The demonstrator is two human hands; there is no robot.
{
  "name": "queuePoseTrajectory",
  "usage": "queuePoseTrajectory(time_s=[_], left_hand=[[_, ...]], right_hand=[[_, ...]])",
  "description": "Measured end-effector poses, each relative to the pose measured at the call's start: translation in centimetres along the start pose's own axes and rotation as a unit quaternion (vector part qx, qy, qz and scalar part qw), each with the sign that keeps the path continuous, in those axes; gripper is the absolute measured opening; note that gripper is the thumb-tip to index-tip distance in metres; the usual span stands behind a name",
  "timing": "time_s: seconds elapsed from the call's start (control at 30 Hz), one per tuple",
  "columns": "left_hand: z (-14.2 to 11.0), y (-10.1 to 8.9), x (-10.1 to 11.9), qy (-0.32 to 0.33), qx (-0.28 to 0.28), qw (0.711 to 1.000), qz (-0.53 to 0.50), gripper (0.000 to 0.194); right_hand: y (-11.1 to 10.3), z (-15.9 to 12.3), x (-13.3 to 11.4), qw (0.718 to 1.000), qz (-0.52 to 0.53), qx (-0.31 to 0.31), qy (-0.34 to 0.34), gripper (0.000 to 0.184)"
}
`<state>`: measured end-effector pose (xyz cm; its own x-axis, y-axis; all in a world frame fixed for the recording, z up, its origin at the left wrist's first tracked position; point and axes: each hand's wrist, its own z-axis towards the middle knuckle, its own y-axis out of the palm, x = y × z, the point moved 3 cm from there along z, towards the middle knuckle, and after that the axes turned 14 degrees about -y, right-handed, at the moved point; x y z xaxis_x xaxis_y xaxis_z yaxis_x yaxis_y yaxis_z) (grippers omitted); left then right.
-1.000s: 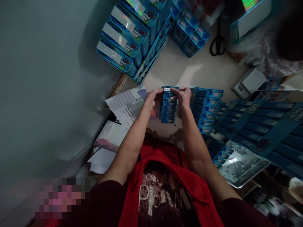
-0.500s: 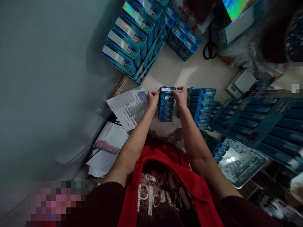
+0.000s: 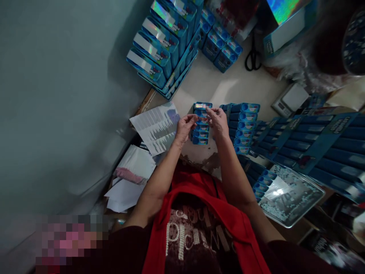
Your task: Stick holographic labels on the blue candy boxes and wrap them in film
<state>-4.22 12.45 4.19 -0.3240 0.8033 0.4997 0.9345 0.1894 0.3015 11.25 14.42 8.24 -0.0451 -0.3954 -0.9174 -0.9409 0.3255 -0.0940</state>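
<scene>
Boxes (image 3: 201, 134), small and blue, sit in a close row on the bench (image 3: 228, 91), between the person's hands. The work looks to be at a labelling step: a shiny label (image 3: 199, 105) lies across the farthest box. The left hand (image 3: 185, 128) is narrow, thumb and fingertips together over the row; the right hand (image 3: 219, 121) bunches its fingers by the far boxes' right ends. I can't tell whether either pinches anything. The next move, I'd judge, calls for careful fingertip alignment. The row points away from the person; each visible face runs lengthwise left to right.
</scene>
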Motion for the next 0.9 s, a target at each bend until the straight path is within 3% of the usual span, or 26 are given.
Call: queuePoseTrajectory(time_s=[0.13,0.27,0.4,0.63,0.9], left_hand=[[-0.3,-0.5,0.0,-0.013,0.019,1.0,-0.009,0.032],[-0.3,-0.9,0.4,-0.03,0.054,0.998,-0.009,0.024],[0.8,-0.6,1.4,-0.014,0.085,0.996,0.0,0.025],[3.4,-0.9,1.9,-0.036,0.116,0.992,0.018,0.026],[3.6,-0.7,1.8,-0.032,0.108,0.994,-0.002,0.023]], right_hand=[[-1.0,-0.6,0.7,1.0,-0.022,-0.013,0.006,0.072],[-1.5,-1.0,1.6,0.995,-0.059,0.05,-0.056,0.063],[-0.5,-0.1,2.2,0.982,-0.117,0.1,-0.111,0.051],[0.5,1.6,3.5,0.966,-0.211,0.092,-0.119,0.039],[0.1,2.3,5.1,0.961,-0.217,0.094,-0.142,0.039]])
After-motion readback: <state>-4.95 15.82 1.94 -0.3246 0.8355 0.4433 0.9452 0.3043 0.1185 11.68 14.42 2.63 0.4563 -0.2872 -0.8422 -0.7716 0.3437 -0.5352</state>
